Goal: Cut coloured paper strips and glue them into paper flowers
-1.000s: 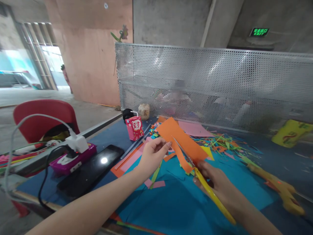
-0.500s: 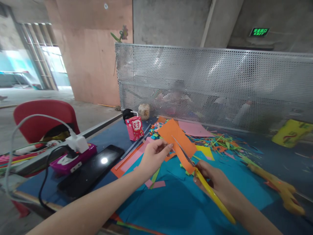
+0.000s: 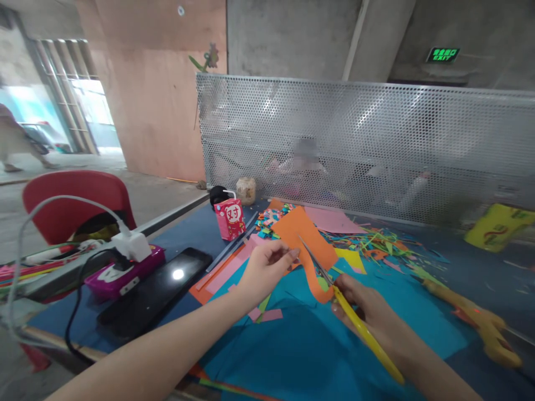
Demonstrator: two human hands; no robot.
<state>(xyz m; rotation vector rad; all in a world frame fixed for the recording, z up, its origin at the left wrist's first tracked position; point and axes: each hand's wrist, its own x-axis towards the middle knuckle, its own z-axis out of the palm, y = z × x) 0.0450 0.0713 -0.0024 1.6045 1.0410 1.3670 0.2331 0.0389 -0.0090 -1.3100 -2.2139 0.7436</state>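
My left hand pinches the left edge of an orange paper between thumb and fingers. Yellow-handled scissors are gripped in my right hand, their blades lying across the orange paper and pointing up and left. A curved orange strip hangs below the blades, between my two hands. Beneath both hands lies a large blue paper. Small pink and green pieces rest on it near my left wrist.
A pink drink carton, a black phone and a purple power strip stand or lie on the left. Paper scraps lie behind, before a perforated metal screen. A yellow glue gun is at right.
The orange paper has dropped slightly, and its lower strip now bends in a curve. Both hands have hardly moved. A walking person has come into view at the far left.
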